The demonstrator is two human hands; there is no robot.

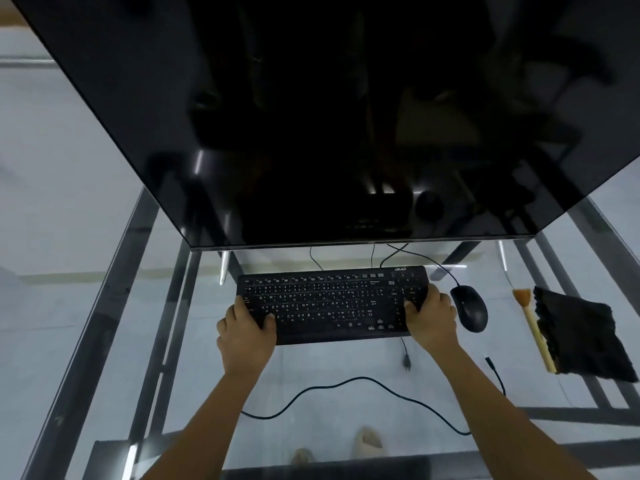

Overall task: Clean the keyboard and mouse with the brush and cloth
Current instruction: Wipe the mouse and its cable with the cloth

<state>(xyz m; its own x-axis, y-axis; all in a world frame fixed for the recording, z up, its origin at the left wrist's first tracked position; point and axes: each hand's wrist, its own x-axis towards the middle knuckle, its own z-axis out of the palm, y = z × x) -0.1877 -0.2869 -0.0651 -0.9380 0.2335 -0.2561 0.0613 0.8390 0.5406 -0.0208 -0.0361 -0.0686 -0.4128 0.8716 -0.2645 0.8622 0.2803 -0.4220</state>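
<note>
With the left hand (247,327) and right hand (431,315) each curling fingers over an end of the black keyboard (329,303) at centre frame, lifting it could drag its cable (360,393) and nudge the mouse (469,308) just right, toward the brush (533,329) and cloth (585,336).

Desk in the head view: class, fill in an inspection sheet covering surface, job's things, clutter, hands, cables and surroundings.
Surface: glass desk on a metal frame.
Job's things: keyboard; mouse to its right; brush beside black cloth.
Clutter: nothing seen.
Hands: left hand and right hand grip the keyboard's ends.
Cables: black cable loose on the glass.
Surroundings: dark monitor; pale floor below.
</note>
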